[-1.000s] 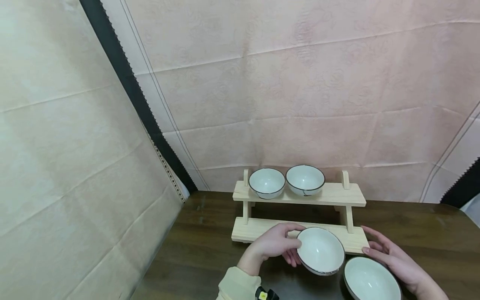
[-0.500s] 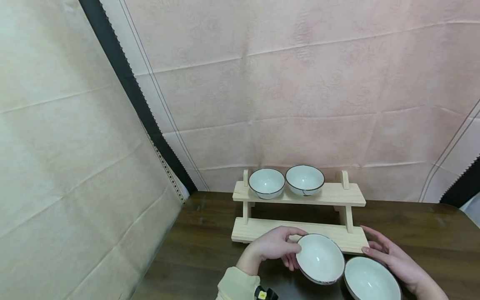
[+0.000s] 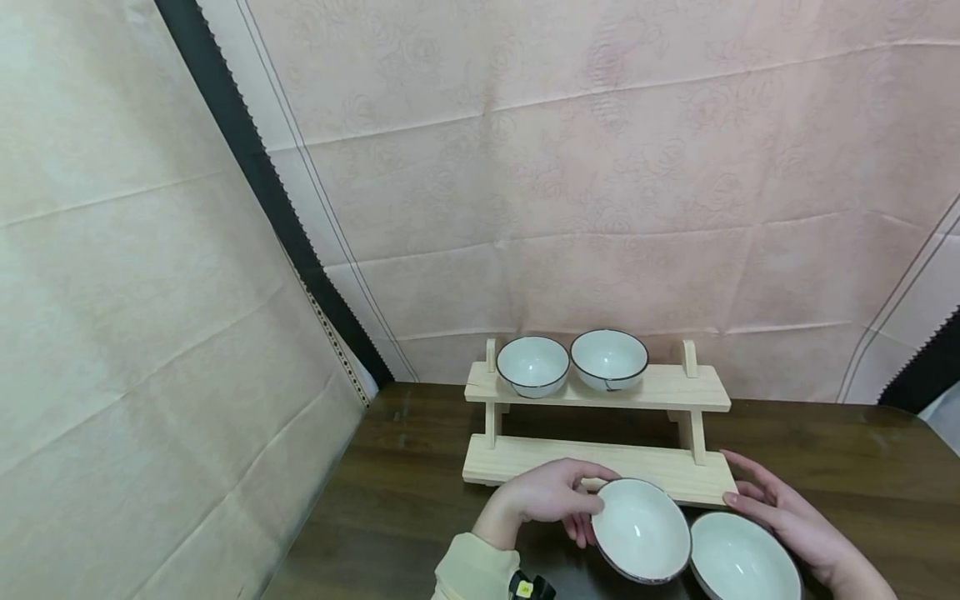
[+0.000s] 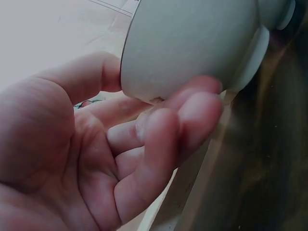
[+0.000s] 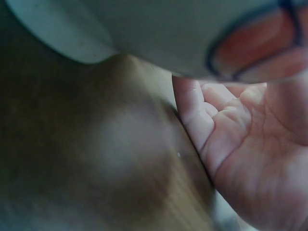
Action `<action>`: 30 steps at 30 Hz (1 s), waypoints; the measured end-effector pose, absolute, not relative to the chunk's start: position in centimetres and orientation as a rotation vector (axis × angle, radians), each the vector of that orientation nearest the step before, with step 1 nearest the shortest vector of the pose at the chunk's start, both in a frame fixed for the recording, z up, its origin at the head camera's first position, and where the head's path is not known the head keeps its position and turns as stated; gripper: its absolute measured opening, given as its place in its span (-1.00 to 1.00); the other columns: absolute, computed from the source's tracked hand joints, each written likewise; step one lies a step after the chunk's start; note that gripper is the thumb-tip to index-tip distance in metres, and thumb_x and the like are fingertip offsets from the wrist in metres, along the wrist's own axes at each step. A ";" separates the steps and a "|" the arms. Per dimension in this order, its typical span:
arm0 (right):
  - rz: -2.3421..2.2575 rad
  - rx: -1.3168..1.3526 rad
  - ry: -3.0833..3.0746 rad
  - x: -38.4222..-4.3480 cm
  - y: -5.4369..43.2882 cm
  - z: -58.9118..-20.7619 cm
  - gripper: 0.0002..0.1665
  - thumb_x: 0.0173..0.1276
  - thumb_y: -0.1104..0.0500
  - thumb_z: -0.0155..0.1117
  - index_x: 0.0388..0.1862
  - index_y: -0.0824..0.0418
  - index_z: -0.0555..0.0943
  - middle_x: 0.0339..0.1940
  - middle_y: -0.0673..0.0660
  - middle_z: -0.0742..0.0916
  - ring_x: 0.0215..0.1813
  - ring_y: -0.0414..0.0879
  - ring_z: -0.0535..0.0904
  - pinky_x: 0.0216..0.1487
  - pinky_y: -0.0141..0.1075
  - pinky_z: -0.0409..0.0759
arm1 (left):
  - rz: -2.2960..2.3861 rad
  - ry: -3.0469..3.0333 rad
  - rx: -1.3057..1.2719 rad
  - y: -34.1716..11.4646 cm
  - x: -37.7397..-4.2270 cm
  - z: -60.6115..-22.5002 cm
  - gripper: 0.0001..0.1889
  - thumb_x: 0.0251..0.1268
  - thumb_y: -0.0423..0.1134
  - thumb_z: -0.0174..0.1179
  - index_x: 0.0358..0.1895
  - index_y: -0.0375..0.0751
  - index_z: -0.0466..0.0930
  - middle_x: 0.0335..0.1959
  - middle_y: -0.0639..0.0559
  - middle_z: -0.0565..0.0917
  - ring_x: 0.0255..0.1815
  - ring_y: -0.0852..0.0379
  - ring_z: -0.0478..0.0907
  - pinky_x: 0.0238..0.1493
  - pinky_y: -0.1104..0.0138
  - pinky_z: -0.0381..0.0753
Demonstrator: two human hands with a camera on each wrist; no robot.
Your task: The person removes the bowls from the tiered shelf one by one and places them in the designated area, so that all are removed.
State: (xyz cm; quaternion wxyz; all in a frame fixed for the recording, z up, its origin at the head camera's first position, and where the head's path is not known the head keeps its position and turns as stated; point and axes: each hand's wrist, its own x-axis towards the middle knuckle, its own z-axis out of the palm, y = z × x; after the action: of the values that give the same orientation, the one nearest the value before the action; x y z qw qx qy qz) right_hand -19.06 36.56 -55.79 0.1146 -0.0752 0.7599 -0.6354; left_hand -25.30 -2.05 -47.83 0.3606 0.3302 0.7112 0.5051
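My left hand (image 3: 551,498) pinches the left rim of a white bowl (image 3: 641,531) with a dark rim, thumb at the edge and fingers against the outer wall. In the left wrist view this bowl (image 4: 192,43) shows its foot ring. My right hand (image 3: 787,521) holds the right end of the wooden two-tier rack (image 3: 517,454), thumb at the lower shelf's front corner and fingers behind. A second larger bowl (image 3: 745,558) stands in front of the rack, beside the right hand. Its painted outer wall (image 5: 159,38) shows in the right wrist view.
Two smaller bowls, one at the left (image 3: 533,365) and one nearer the middle (image 3: 609,358), sit on the rack's upper shelf. A dark wooden table (image 3: 390,500) lies beneath. Pale cloth (image 3: 600,208) hangs behind and along the left.
My left hand's bowl has come down the head view, away from the rack's lower shelf and toward me, and now sits close against the second large bowl. The right hand stays in place.
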 end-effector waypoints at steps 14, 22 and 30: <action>-1.871 -0.234 2.227 -19.0 36.5 -55.7 -0.33 0.76 0.18 0.02 0.46 -0.64 0.22 0.13 0.02 0.72 0.08 -0.18 0.72 0.01 -0.21 0.73 | 1.188 1.779 0.903 -2.2 -25.3 -47.9 -0.46 0.53 -0.40 0.11 0.53 -0.20 0.48 -0.56 -0.06 0.73 -0.59 0.16 0.69 -0.41 0.14 0.81; -1.883 -0.267 2.239 -18.9 36.5 -55.8 -0.31 0.76 0.20 0.01 0.47 -0.64 0.23 0.10 -0.02 0.73 0.07 -0.19 0.71 0.00 -0.24 0.72 | 1.117 1.767 0.902 -2.1 -25.1 -48.0 -0.46 0.55 -0.38 0.11 0.55 -0.17 0.46 -0.55 -0.08 0.72 -0.56 0.16 0.70 -0.38 0.25 0.79; -1.871 -0.232 2.237 -18.9 36.5 -55.7 -0.32 0.75 0.18 0.02 0.50 -0.61 0.21 0.16 0.07 0.71 0.09 -0.19 0.71 0.02 -0.22 0.72 | 1.071 1.776 0.916 -1.9 -24.9 -48.3 -0.51 0.59 -0.38 0.11 0.52 -0.18 0.48 -0.56 -0.09 0.71 -0.58 0.16 0.69 -0.40 0.29 0.77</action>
State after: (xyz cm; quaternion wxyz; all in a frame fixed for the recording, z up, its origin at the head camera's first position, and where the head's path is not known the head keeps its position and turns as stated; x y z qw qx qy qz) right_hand -18.93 36.48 -55.74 0.1077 -0.0789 0.7603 -0.6357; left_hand -24.86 -1.95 -48.29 0.4233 0.3660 0.7098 0.4278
